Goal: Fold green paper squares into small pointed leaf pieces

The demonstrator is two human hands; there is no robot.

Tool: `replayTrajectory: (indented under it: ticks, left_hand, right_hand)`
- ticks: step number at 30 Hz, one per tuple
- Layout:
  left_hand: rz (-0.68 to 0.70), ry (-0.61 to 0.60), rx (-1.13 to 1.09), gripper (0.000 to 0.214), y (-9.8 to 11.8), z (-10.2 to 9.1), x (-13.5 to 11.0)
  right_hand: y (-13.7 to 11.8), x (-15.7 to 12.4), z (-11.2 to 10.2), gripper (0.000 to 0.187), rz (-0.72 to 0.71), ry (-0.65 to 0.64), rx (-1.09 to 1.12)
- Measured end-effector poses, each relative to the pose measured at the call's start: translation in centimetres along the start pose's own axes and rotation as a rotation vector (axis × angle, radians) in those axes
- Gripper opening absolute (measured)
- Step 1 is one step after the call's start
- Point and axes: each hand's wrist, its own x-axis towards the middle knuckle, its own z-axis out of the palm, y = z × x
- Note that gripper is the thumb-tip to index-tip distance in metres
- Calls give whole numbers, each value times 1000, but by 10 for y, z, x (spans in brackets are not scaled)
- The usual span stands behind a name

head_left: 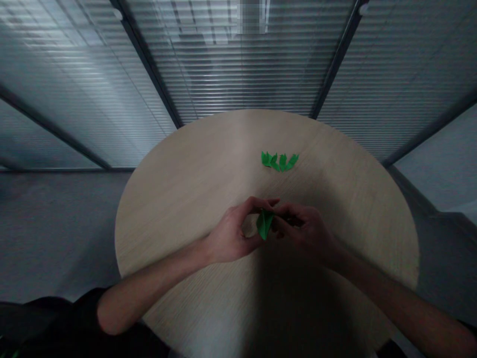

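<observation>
A small folded piece of green paper (265, 223) is pinched between both hands just above the middle of a round wooden table (194, 199). My left hand (234, 231) grips it from the left with thumb and fingers closed on it. My right hand (303, 229) holds its right edge, fingers curled together. Farther back on the table lie several small folded green paper pieces (279, 161) in a short row, apart from both hands.
Glass walls with horizontal blinds (238, 64) and dark frames stand behind the table. Grey floor (55, 223) surrounds the table on the left and right. The table's near edge runs under my forearms.
</observation>
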Motion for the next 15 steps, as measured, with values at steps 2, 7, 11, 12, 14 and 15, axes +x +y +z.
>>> replayTrajectory:
  ticks: [2,7,11,12,14,15]
  left_hand:
    - [4,-4,-3,40,0,0,0]
    - [28,5,-10,48,-1,1,0]
    - [40,14,-36,49,-4,2,-1]
    - [40,13,-46,50,-4,2,-2]
    - [44,15,-50,51,-4,2,-1]
    - [46,14,-45,51,-3,2,-1]
  right_hand:
    - [-2,0,0,16,9,9,29]
    - [0,-1,-1,16,19,32,38]
    - [3,0,-1,14,-5,56,-19]
    - [3,0,-1,15,2,50,-17]
    - [2,0,-1,19,24,28,-1]
    - [2,0,0,21,29,19,7]
